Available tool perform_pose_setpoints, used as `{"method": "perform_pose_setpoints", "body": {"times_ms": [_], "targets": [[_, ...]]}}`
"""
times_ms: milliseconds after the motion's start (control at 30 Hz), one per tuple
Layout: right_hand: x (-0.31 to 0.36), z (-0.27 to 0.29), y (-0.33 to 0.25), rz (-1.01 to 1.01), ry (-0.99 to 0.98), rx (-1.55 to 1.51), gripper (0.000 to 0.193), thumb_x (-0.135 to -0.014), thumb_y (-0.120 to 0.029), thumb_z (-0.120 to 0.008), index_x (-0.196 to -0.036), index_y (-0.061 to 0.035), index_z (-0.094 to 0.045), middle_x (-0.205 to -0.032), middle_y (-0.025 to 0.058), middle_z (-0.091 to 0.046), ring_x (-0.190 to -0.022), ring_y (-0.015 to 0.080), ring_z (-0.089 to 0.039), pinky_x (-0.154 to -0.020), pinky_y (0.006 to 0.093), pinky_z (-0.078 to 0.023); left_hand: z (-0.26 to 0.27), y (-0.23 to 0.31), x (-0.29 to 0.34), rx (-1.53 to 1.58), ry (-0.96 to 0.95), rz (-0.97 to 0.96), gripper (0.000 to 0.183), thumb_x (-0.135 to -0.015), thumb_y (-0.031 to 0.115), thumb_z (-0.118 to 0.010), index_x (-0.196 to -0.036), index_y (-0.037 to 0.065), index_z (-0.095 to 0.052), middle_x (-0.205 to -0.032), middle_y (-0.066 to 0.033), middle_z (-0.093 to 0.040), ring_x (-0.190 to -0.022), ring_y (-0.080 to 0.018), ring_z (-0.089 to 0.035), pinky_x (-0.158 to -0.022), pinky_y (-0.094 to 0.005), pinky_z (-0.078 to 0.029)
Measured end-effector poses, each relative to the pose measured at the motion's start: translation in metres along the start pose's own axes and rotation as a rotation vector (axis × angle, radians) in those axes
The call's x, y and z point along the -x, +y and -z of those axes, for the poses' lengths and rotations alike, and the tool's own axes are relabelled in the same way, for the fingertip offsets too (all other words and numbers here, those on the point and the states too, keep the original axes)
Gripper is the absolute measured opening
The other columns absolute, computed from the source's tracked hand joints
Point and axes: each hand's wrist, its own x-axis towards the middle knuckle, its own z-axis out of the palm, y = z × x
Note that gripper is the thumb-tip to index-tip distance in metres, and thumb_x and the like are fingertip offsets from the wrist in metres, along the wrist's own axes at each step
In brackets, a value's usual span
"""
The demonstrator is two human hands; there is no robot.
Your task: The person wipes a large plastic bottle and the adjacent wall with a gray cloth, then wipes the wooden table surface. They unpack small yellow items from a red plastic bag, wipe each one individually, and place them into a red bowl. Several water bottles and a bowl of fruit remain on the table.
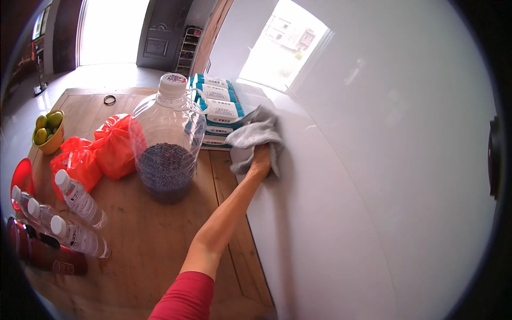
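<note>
A left hand (261,159) clutches a gray cloth (253,134) against the white wall (373,170), right of a big plastic jug (166,170); its fingers are hidden in the folds, their spread impossible to tell. The right hand is out of view. Stacked packs (221,109) sit behind the jug, red bags (116,152) to its left.

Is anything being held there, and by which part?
A grey cloth, around its lower middle, by the left hand; folds cover the fingers, so their exact grip cannot be told.
</note>
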Motion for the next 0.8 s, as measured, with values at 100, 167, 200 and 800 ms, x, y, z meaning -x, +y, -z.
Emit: {"method": "perform_pose_setpoints", "body": {"times_ms": [100,167,200,800], "targets": [[-0.004,-0.002,-0.002,-0.04,0.133,-0.045,0.032,-0.095,-0.037,-0.044,-0.079,-0.0188,-0.066,-0.084,-0.0028,-0.061,-0.084,0.0191,-0.052,-0.081,0.0371,-0.033,-0.011,0.001,-0.018,-0.106,0.205,-0.332,0.042,-0.089,0.01,-0.041,-0.129,-0.001,-0.048,-0.132,-0.022,-0.046,-0.125,-0.0377,-0.039,-0.108,-0.046,-0.027],[-0.005,-0.002,-0.001,-0.047,0.165,-0.069,0.033,-0.095,-0.037,-0.044,-0.08,-0.0186,-0.067,-0.085,-0.0027,-0.062,-0.085,0.0192,-0.052,-0.08,0.0372,-0.034,-0.024,0.011,-0.006,0.141,0.204,-0.314,0.042,-0.09,0.007,-0.042,-0.131,0.001,-0.047,-0.134,-0.0207,-0.045,-0.126,-0.0384,-0.037,-0.11,-0.0448,-0.026],[0.005,-0.005,0.0,-0.073,0.119,-0.07,0.033,-0.095,-0.038,-0.044,-0.08,-0.0185,-0.067,-0.085,-0.0026,-0.062,-0.085,0.0193,-0.052,-0.08,0.0373,-0.034,-0.033,0.063,0.037,0.405,0.033,-0.176,0.042,-0.088,0.006,-0.042,-0.13,0.001,-0.049,-0.135,-0.0214,-0.044,-0.126,-0.0405,-0.037,-0.108,-0.0473,-0.027],[0.021,-0.015,0.005,-0.099,0.219,-0.217,0.038,-0.096,-0.038,-0.045,-0.078,-0.0146,-0.068,-0.077,-0.0017,-0.064,-0.075,0.0185,-0.056,-0.079,0.0388,-0.035,-0.109,0.053,0.337,1.006,-0.228,0.591,0.045,-0.095,0.027,-0.04,-0.135,0.007,-0.045,-0.136,-0.0131,-0.045,-0.127,-0.0321,-0.038,-0.108,-0.0433,-0.029]]}}
